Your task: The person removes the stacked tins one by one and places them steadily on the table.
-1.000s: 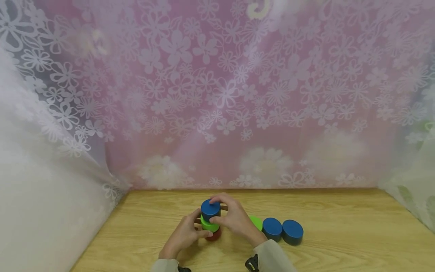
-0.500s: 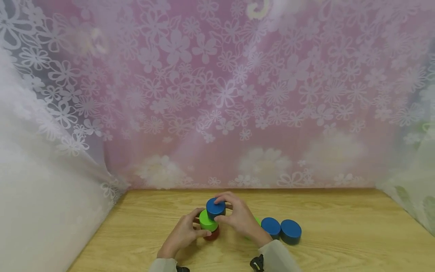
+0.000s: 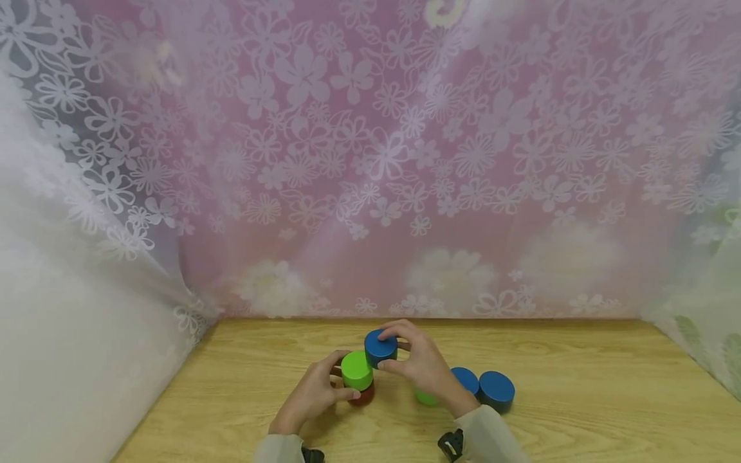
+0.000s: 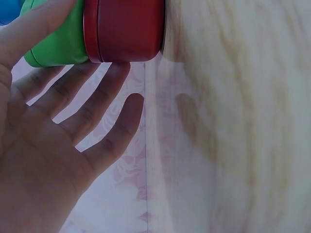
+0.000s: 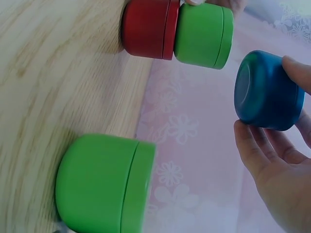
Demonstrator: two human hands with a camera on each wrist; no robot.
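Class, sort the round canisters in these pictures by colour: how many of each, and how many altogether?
Red canister: 1
Green canisters: 2
Blue canisters: 3
Total: 6

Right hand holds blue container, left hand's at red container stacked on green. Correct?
Order's reversed: the green container sits on the red container, per the right wrist view. Right hand holding blue container, left hand at those two: correct.
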